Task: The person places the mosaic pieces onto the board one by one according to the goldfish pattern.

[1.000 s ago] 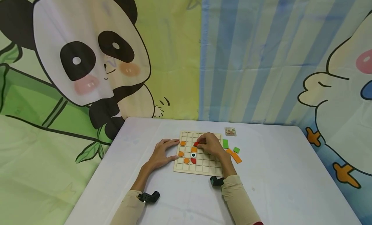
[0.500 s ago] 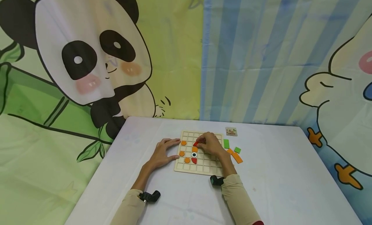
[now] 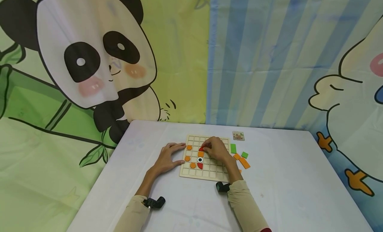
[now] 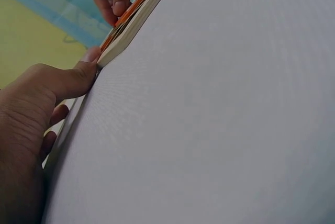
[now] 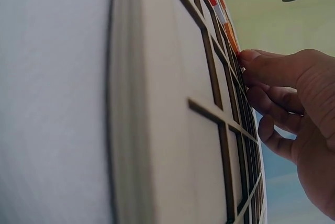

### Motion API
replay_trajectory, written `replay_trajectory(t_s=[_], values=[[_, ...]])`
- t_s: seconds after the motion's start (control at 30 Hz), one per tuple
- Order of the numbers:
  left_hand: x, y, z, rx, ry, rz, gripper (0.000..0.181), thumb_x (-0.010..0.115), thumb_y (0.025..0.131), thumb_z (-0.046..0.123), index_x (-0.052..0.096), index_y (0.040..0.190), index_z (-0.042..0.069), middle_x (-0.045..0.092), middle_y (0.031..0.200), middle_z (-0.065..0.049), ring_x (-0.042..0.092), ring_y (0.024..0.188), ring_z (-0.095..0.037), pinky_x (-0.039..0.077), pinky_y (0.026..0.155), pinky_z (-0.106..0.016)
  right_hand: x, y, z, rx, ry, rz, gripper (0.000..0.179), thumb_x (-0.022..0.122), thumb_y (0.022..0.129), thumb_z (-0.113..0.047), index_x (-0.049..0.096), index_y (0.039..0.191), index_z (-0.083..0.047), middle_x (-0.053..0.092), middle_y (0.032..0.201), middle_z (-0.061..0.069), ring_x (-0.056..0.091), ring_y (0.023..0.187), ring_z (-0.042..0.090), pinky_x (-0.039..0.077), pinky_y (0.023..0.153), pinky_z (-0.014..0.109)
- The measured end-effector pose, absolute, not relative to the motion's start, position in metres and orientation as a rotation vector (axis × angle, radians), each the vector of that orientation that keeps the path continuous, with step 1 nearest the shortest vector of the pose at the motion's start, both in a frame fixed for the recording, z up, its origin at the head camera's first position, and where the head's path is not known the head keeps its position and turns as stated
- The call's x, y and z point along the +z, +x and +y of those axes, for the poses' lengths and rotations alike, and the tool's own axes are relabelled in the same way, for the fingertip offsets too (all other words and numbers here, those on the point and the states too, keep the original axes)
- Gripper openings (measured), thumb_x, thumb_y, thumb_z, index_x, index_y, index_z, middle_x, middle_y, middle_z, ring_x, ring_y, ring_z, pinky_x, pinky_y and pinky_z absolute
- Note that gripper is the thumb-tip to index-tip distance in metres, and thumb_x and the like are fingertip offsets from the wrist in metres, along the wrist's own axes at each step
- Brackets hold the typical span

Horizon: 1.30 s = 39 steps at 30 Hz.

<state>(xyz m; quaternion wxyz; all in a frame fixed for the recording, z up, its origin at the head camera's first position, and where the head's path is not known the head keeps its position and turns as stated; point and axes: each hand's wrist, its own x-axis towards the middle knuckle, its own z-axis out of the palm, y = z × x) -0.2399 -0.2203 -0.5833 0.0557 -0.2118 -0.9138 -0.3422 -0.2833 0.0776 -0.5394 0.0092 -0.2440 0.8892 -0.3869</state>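
A light wooden board with a square grid [image 3: 213, 174] lies on the table. At its left edge rests my left hand [image 3: 164, 159], thumb and fingers spread and touching the rim; the left wrist view shows the thumb [image 4: 86, 72] at the board's corner. My right hand [image 3: 216, 149] pinches a red piece [image 3: 201, 149], partly hidden by the fingertips, on the board. Just below it sit an orange square [image 3: 200, 154], a white disc with a black centre [image 3: 200, 160] and a red quarter-round piece [image 3: 200, 166]. Orange discs [image 3: 187, 158] occupy cells further left.
Right of the board lie a green rectangle [image 3: 233, 148], a green square [image 3: 245, 154] and orange pieces [image 3: 244, 163]; another orange bit is mostly behind the right wrist. A small patterned card [image 3: 238, 135] lies beyond. Printed curtains stand behind the table.
Hands and pieces stay almost where they were, the right fingers still on the red piece. The head view has shifted very slightly.
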Motion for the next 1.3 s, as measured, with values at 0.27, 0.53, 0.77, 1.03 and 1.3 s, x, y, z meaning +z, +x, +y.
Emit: replay_trajectory(t_s=[0.27,0.53,0.77,1.03,1.3], values=[[-0.584,-0.240,-0.221,-1.016,-0.649,-2.766,0.073,0.091,0.090,0.036,0.063,0.156,0.025,0.058,0.164,0.008,0.049,0.149,-0.030,0.034,0.121,-0.062,-0.538,-0.283,0.077,-1.146,-0.728,2.810,0.013,0.078,0.101,-0.008,0.088,0.109,-0.011,0.083,0.098,0.002,0.074,0.085,0.012,0.063,0.081,0.037],[-0.585,-0.241,-0.222,-1.022,-0.654,-2.777,0.073,0.090,0.091,0.037,0.061,0.157,0.024,0.058,0.165,0.007,0.049,0.149,-0.030,0.034,0.121,-0.061,-0.533,-0.279,0.076,-1.088,-0.724,2.837,0.016,0.079,0.100,-0.009,0.087,0.114,-0.012,0.082,0.101,0.002,0.074,0.087,0.013,0.062,0.083,0.040],[-0.585,-0.241,-0.221,-1.026,-0.664,-2.771,0.073,0.091,0.090,0.035,0.062,0.156,0.023,0.058,0.164,0.005,0.048,0.149,-0.031,0.034,0.121,-0.062,-0.524,-0.275,0.085,-1.121,-0.702,2.839,0.017,0.082,0.098,-0.013,0.087,0.114,-0.012,0.080,0.096,0.002,0.073,0.089,0.017,0.061,0.083,0.043],[-0.586,-0.240,-0.222,-1.019,-0.655,-2.771,0.074,0.091,0.090,0.036,0.062,0.157,0.024,0.058,0.164,0.007,0.049,0.149,-0.029,0.034,0.120,-0.061,-0.509,-0.267,0.117,-1.149,-0.737,2.835,0.022,0.088,0.093,-0.013,0.085,0.112,-0.001,0.079,0.097,0.008,0.071,0.088,0.020,0.059,0.078,0.039],[-0.586,-0.241,-0.222,-1.036,-0.641,-2.775,0.074,0.091,0.090,0.036,0.062,0.156,0.026,0.058,0.165,0.009,0.048,0.150,-0.030,0.032,0.122,-0.062,-0.505,-0.261,0.152,-1.105,-0.646,2.883,0.028,0.091,0.089,-0.014,0.084,0.111,0.002,0.081,0.100,0.012,0.072,0.091,0.025,0.059,0.093,0.054]])
